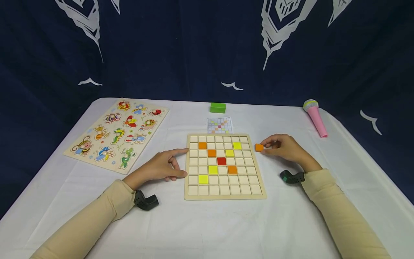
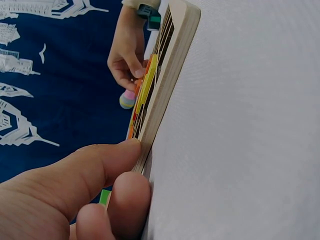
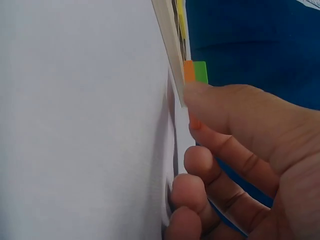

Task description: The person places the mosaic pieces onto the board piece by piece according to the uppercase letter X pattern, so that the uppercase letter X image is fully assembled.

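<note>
A wooden grid board (image 1: 240,190) lies flat on the table, with orange, yellow and red square tiles in some of its cells. My left hand (image 1: 161,166) touches the board's left edge with index fingertip and thumb spread apart. In the left wrist view, the thumb (image 2: 117,155) rests against the board's side (image 2: 172,75). Just off the upper right edge, my right hand (image 1: 284,148) pinches an orange square tile (image 1: 259,148) between thumb and fingers. The right wrist view shows this orange tile (image 3: 188,71) close to the board's edge, partly covered by the thumb.
Behind the board lie a small printed pattern card (image 1: 220,125) and a green block (image 1: 218,108). A wooden insect puzzle board (image 1: 110,144) lies at the left. A pink toy microphone (image 1: 317,120) is at the back right, near the table's edge.
</note>
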`<act>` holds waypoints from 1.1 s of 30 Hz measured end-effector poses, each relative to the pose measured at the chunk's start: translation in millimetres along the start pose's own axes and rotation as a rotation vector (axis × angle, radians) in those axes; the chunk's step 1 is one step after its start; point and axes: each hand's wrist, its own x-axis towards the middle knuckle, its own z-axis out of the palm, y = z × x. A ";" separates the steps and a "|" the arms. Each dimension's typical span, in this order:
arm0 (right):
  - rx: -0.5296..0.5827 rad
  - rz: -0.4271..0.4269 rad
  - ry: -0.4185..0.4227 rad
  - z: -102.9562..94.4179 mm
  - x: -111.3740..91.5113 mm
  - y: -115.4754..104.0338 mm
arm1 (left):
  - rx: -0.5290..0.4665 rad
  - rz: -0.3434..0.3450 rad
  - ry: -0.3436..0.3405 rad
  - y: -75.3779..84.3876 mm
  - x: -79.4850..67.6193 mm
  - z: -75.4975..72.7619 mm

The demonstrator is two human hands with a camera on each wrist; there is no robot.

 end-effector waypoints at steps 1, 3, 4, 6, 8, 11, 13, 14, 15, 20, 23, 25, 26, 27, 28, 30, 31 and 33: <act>0.001 -0.008 -0.003 0.1 -1.0 -0.8 | 0.001 0.001 0.000 -0.1 0.2 0.1; 0.002 -0.026 -0.008 0.7 -3.4 -2.7 | 0.000 0.002 -0.002 -0.2 0.5 0.3; 0.004 -0.038 -0.008 1.5 -4.8 -4.1 | 0.000 0.001 -0.002 -0.2 0.6 0.3; 0.013 -0.066 -0.010 2.9 -8.2 -6.7 | 0.000 -0.002 -0.002 -0.3 0.7 0.4; 0.031 -0.094 -0.009 4.7 -11.9 -9.8 | -0.001 -0.005 -0.001 -0.2 0.5 0.4; 0.056 -0.138 -0.004 7.3 -17.0 -13.2 | -0.002 -0.008 -0.001 -0.1 0.1 0.4; 0.067 -0.164 -0.002 8.7 -19.3 -14.8 | -0.005 -0.007 -0.001 -0.3 0.1 0.5; 0.071 -0.176 -0.002 9.2 -20.2 -15.4 | -0.006 -0.006 -0.002 -0.3 0.0 0.6; 0.071 -0.187 -0.002 9.6 -21.0 -15.9 | -0.008 -0.006 -0.002 -0.4 0.0 0.6; 0.083 -0.240 -0.042 10.9 -23.1 -19.5 | -0.012 -0.005 -0.003 -0.9 0.3 0.6; 0.099 -0.269 -0.088 12.2 -24.0 -21.5 | -0.012 -0.002 -0.004 -1.1 0.7 0.4; 0.115 -0.285 -0.119 13.6 -24.8 -23.3 | -0.015 -0.002 -0.006 -0.9 0.5 0.3; 0.125 -0.289 -0.137 14.4 -25.2 -24.5 | -0.016 -0.001 -0.007 -0.7 0.4 0.2; 0.131 -0.292 -0.154 15.2 -25.6 -25.9 | -0.017 -0.001 -0.007 -0.4 0.1 0.1; 0.138 -0.298 -0.172 16.1 -26.1 -27.4 | -0.019 -0.002 -0.007 -0.2 0.0 0.0; 0.148 -0.307 -0.205 17.9 -26.9 -30.7 | -0.020 -0.003 -0.008 0.1 -0.1 -0.1; 0.152 -0.310 -0.221 18.8 -27.3 -32.2 | -0.019 -0.003 -0.008 0.2 -0.2 -0.2; 0.157 -0.322 -0.246 20.9 -27.9 -35.1 | -0.015 -0.001 -0.008 0.2 0.3 -0.1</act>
